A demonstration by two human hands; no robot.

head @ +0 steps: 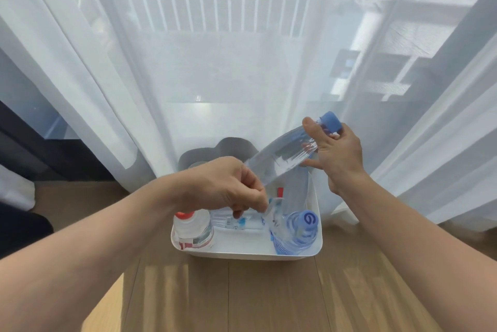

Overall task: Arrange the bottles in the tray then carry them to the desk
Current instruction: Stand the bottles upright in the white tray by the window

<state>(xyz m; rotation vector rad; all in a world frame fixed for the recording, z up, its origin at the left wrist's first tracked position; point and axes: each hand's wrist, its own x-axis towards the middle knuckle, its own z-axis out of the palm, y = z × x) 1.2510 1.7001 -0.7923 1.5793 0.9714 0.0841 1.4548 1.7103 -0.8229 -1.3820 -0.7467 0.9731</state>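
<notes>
Gripping the tilted bottle [285, 155] near its cap, the right hand [336, 154] curls round it; tray [242, 254] below both hands; left hand [223, 186] curled (hold unclear).

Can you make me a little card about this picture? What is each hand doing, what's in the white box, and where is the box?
right hand: holds the tilted bottle, clear with a blue cap, above the tray
left hand: fingers curled low over the tray; what it grips is unclear
tray: white, on the wooden floor
in tray: red-capped bottle left, blue-capped bottle right, lying bottle between them
behind: white curtain
</notes>
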